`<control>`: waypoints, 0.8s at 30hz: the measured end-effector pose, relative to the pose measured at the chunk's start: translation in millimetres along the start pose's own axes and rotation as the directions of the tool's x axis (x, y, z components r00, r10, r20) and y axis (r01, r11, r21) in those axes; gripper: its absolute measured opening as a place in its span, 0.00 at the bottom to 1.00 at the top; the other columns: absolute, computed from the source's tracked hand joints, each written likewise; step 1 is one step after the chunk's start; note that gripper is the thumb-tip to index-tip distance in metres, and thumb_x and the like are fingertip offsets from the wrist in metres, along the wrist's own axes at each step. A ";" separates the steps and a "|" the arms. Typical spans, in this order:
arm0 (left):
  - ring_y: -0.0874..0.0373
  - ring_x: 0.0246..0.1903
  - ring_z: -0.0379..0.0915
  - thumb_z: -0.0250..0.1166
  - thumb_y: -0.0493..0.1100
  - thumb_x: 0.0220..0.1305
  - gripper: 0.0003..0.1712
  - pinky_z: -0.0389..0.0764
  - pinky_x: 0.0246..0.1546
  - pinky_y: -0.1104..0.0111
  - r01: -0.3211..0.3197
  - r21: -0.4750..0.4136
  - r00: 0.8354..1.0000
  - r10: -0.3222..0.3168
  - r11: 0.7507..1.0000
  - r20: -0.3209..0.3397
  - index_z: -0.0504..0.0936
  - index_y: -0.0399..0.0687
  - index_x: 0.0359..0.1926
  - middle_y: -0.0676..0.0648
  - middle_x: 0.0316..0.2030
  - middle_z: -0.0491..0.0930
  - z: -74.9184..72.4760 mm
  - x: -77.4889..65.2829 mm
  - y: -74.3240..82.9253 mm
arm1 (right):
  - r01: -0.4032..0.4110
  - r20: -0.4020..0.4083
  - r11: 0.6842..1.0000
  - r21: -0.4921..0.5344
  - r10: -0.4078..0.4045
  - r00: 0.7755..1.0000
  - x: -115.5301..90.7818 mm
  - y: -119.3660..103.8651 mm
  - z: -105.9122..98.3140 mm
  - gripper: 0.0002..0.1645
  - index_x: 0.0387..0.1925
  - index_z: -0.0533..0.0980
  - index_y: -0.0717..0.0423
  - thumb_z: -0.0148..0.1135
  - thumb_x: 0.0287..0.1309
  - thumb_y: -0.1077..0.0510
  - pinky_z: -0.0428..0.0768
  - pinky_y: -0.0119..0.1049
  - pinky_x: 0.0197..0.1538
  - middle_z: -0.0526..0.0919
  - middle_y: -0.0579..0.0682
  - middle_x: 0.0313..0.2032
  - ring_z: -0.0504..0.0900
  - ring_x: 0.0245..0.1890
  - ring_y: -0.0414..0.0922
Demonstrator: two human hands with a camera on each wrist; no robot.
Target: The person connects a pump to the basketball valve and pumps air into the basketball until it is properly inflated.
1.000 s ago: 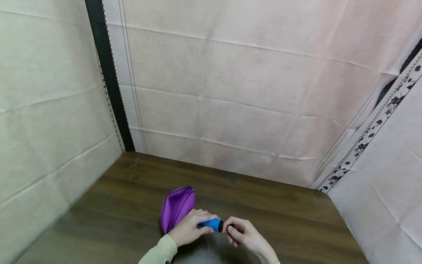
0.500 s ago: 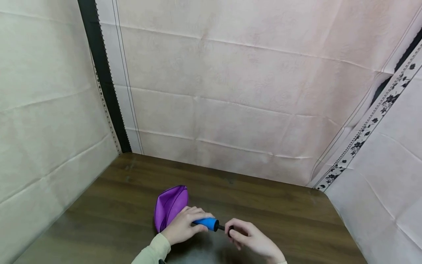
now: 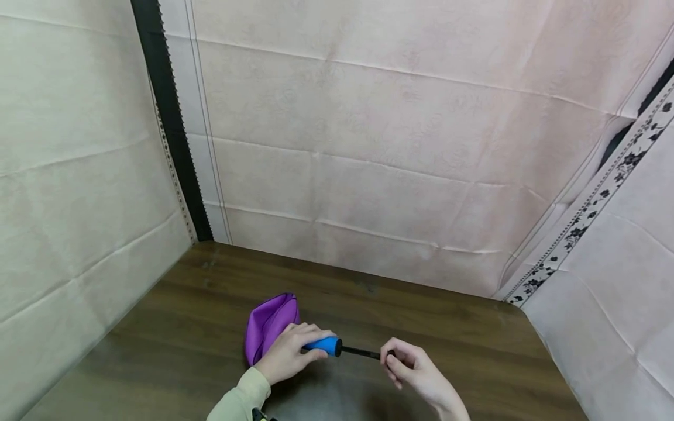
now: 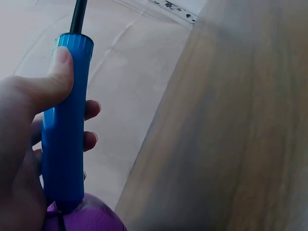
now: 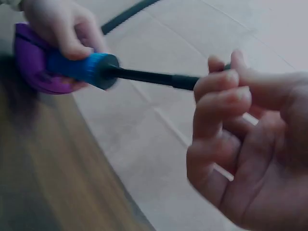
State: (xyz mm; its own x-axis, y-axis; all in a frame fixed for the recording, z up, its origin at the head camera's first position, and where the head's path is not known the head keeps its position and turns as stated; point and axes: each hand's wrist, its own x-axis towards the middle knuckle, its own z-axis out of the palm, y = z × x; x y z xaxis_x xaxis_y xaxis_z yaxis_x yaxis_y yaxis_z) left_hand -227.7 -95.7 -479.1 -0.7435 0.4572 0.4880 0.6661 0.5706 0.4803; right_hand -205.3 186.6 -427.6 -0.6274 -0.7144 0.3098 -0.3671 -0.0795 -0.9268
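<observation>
My left hand [image 3: 288, 352] grips the barrel of a blue hand pump [image 4: 67, 130], its thumb lying along the side near the ribbed cap. A thin black rod [image 3: 360, 352] sticks far out of the cap toward the right. At the rod's outer end my right hand [image 3: 418, 369] pinches the dark handle, which its fingers mostly hide. The pump's other end meets a slack purple inflatable [image 3: 271, 327] with dark seam lines. Part of that inflatable is hidden behind my left hand in the head view, and its creased side faces the camera.
A brown wood-grain table [image 3: 184, 327] lies under both hands. Pale creased cloth walls [image 3: 342, 146] stand at the back and on both sides. A black strip [image 3: 174, 117] runs down the back left corner, and a floral border [image 3: 579, 222] marks the right one.
My right hand has moved right, drawing the black rod out of the blue barrel. My left hand and the purple inflatable have shifted slightly left in the view.
</observation>
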 end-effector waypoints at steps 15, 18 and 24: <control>0.69 0.39 0.71 0.60 0.54 0.55 0.21 0.66 0.45 0.66 -0.139 0.030 0.989 0.141 0.990 -0.047 0.75 0.64 0.51 0.63 0.39 0.78 7.3 1.0 5.7 | -0.293 -0.076 0.956 -0.018 0.291 0.954 21.1 15.4 27.5 0.16 0.42 0.68 0.67 0.44 0.65 0.56 0.69 0.33 0.20 0.69 0.61 0.23 0.68 0.19 0.34; 0.69 0.39 0.70 0.59 0.55 0.56 0.21 0.66 0.45 0.66 -0.099 0.013 0.993 0.100 0.995 -0.055 0.75 0.64 0.52 0.64 0.40 0.77 5.0 0.1 3.0 | -0.279 -0.091 0.960 0.019 0.280 0.956 13.7 3.9 18.1 0.17 0.43 0.68 0.67 0.41 0.66 0.56 0.65 0.38 0.18 0.70 0.52 0.24 0.67 0.18 0.36; 0.69 0.39 0.70 0.61 0.54 0.54 0.21 0.65 0.44 0.66 -0.043 0.021 0.995 0.045 0.999 -0.091 0.74 0.67 0.51 0.66 0.39 0.76 -2.5 1.0 -0.2 | -0.173 -0.121 0.983 0.061 0.179 0.976 -2.5 -12.7 2.4 0.14 0.41 0.68 0.67 0.37 0.67 0.61 0.65 0.34 0.19 0.66 0.58 0.22 0.61 0.17 0.45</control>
State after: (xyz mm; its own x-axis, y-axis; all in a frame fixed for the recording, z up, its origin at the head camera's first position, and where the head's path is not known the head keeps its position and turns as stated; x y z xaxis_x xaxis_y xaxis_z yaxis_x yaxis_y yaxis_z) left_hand -228.4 -97.1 -476.9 -0.7043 0.4185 0.5733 0.6963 0.5642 0.4436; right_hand -197.4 187.7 -417.1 -0.7614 -0.6277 0.1620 -0.2105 0.0030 -0.9776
